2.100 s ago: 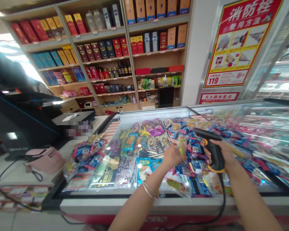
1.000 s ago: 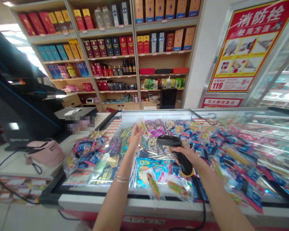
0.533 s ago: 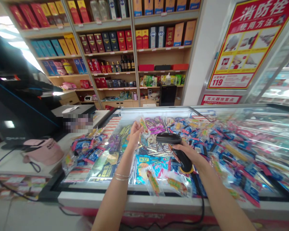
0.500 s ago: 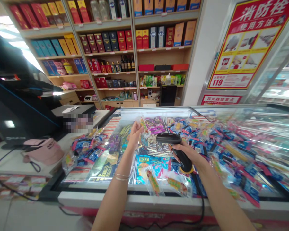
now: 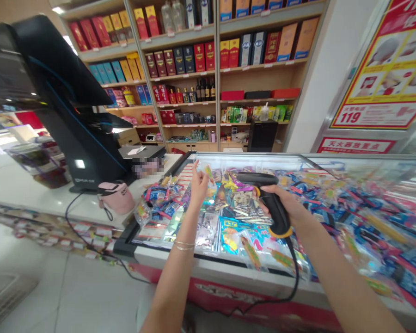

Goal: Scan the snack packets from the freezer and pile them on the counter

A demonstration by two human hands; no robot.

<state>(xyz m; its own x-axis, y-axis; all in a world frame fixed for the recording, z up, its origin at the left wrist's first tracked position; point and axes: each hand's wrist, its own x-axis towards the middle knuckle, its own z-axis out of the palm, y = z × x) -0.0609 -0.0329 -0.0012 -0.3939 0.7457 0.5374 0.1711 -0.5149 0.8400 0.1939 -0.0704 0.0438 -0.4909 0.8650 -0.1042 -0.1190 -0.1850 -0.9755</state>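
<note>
My left hand [image 5: 198, 183] is raised over the glass-topped chest freezer [image 5: 208, 273] and pinches a small clear snack packet [image 5: 210, 174] with yellow and red print. My right hand [image 5: 287, 209] is wrapped round the grip of a black barcode scanner [image 5: 263, 190] with an orange ring at its base. The scanner's head points left toward the packet, a short way off it. Its black cable hangs down over the freezer's front edge. Several more snack packets [image 5: 244, 245] lie spread over the freezer lid beneath both hands.
A black point-of-sale screen [image 5: 52, 97] stands on the white counter [image 5: 17, 185] at left, with a pink cap [image 5: 116, 196] beside its base. Shelves of boxed bottles [image 5: 201, 60] fill the back wall. A red fire-hydrant poster [image 5: 388, 78] hangs at right.
The view has swung left, so the screen and counter now fill more of the picture. My hands still hold the packet and scanner, now slightly further apart.
</note>
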